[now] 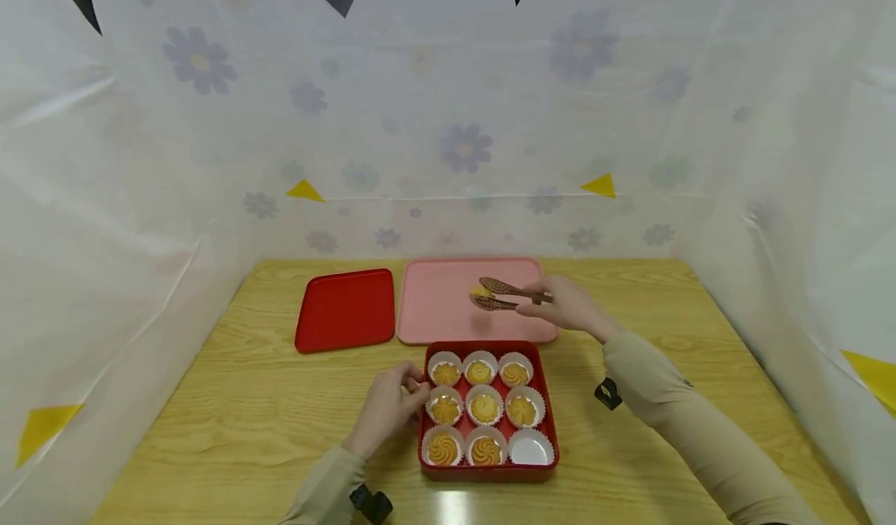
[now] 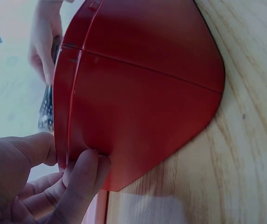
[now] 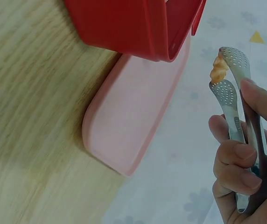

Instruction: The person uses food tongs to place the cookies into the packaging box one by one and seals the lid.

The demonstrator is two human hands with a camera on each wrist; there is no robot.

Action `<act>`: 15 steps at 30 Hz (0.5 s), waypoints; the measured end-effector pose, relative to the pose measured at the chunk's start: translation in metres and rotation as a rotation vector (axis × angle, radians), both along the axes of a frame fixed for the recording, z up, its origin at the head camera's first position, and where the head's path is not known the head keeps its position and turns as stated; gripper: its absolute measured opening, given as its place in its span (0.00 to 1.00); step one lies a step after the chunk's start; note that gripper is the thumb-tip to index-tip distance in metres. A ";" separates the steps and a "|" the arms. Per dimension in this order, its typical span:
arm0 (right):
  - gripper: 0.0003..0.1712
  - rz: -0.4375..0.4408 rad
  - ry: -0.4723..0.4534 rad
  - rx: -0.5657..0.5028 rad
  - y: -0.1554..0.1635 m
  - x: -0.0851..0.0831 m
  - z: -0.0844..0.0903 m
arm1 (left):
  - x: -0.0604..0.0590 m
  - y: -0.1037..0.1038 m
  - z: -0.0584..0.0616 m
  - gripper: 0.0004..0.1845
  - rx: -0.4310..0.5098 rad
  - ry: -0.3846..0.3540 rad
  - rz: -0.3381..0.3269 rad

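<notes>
the red box [image 2: 138, 102] fills most of the frame, its side wall standing on the wooden table [image 2: 245, 154]. the left hand [image 2: 35, 182] grips the box's lower left edge, thumb against its rim. above the box's rim, another hand [image 2: 42, 39] holds dark tongs [image 2: 45, 105].

Light wooden table w/ visible grain [image 1: 266, 424]: 3 things lie on it. Near centre, square red plastic box [image 1: 553, 424] w/ white paper cups of swirled biscuits. Just beyond it, flat pink rectangular plastic tray [image 1: 437, 311], its near edge close to the box. Left of the tray, just beside it, flat red rounded-corner plastic lid [image 1: 345, 309]
</notes>
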State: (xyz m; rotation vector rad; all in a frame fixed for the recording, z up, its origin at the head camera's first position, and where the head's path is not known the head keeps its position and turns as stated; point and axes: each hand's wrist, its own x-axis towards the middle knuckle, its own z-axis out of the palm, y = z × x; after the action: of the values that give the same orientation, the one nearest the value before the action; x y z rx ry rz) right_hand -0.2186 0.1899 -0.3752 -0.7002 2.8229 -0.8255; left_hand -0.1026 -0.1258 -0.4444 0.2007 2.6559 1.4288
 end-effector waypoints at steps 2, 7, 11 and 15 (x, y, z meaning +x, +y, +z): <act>0.22 0.010 -0.013 -0.016 0.008 0.006 0.000 | 0.000 0.000 0.001 0.05 -0.002 0.000 -0.001; 0.18 0.024 -0.017 -0.041 0.023 0.020 -0.001 | 0.000 0.000 0.001 0.06 -0.009 -0.003 -0.001; 0.17 0.033 0.022 -0.035 0.031 0.033 -0.003 | 0.000 0.000 0.000 0.06 -0.015 -0.002 0.001; 0.21 0.053 0.028 -0.039 0.037 0.045 -0.004 | 0.001 -0.001 0.000 0.06 -0.018 0.001 0.004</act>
State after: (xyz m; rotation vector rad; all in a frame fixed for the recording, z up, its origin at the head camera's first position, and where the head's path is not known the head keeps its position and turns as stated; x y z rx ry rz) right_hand -0.1738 0.2271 -0.3796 -0.7938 2.8066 -0.8709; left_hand -0.1018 -0.1265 -0.4446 0.1949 2.6704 1.4064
